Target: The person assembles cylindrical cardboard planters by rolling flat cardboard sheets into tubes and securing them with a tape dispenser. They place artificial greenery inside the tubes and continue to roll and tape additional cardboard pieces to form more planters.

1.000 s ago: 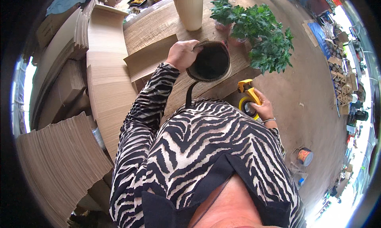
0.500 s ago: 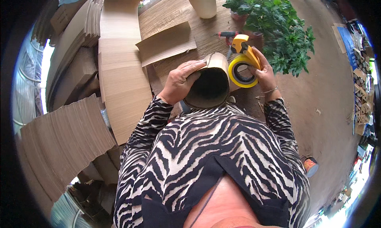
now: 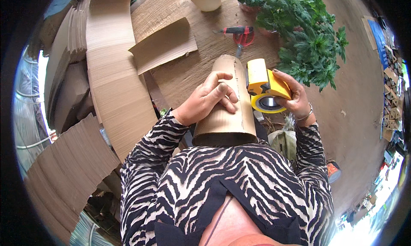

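Note:
A rolled corrugated cardboard tube (image 3: 239, 122) lies in front of my chest, its dark open end toward me and a lengthwise seam along its upper side. My left hand (image 3: 207, 100) holds it from the left, its fingers bent over the top. In my right hand (image 3: 297, 96) is a yellow tape dispenser (image 3: 276, 85) loaded with a roll of yellow-edged tape (image 3: 258, 105). The dispenser's head is just right of the tube; whether the two touch, I cannot tell.
Scissors with red handles (image 3: 243, 39) and a black-and-red tool lie beyond the tube on the wooden table (image 3: 171, 81). A loose cardboard sheet (image 3: 165, 47) is left of them, by a long cardboard stack (image 3: 113, 66). Leafy plants (image 3: 306, 36) stand far right, a pale container (image 3: 205, 0) at the back.
The tube has tipped, so its outer side now faces up rather than its opening. My left hand lies farther over it. My right hand has moved down and right, turning the dispenser.

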`<state>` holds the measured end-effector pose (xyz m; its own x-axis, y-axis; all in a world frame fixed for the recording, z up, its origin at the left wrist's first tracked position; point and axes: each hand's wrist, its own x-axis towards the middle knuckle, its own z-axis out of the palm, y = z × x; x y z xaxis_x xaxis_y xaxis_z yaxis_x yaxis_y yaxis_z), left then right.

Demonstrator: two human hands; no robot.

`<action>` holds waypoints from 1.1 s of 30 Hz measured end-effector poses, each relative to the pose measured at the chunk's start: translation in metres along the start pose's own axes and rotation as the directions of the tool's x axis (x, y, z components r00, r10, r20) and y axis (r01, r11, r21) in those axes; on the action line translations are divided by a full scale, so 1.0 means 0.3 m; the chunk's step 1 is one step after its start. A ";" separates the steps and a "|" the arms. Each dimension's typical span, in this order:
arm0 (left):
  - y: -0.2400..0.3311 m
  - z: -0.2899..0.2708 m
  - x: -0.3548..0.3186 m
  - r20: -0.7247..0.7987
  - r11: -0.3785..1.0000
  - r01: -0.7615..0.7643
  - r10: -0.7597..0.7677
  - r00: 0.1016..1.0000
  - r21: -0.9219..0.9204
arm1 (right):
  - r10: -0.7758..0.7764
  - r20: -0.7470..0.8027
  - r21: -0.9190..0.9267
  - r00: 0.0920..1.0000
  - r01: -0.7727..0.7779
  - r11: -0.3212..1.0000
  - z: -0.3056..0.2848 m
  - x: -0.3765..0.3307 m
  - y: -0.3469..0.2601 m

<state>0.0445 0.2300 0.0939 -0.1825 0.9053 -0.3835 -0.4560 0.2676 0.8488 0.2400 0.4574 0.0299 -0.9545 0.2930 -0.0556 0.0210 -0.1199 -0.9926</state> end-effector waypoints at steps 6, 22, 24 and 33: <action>0.011 0.025 0.138 -0.071 0.996 0.086 -0.088 0.994 -0.035 | -0.163 0.083 -0.307 0.983 0.181 0.934 -0.020 0.019 -0.093; 0.091 -0.355 -0.098 -0.440 0.995 -0.078 0.042 0.897 -0.063 | 0.165 0.149 -0.192 0.975 -0.136 0.972 -0.095 0.015 -0.065; 0.030 -0.348 -0.192 -0.520 0.994 0.104 -0.074 0.851 0.029 | 0.218 0.204 -0.129 0.954 -0.195 0.972 -0.093 0.016 -0.057; -0.484 -0.131 -0.233 -0.259 0.871 0.223 -0.115 0.959 0.439 | 0.374 0.159 -0.009 0.914 -0.377 0.926 -0.051 -0.022 -0.040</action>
<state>0.0892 0.1148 -0.0166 -0.3484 0.7517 -0.5599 -0.0557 0.5797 0.8129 0.2506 0.4715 0.0405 -0.9117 0.0717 -0.4045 0.3822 -0.2130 -0.8992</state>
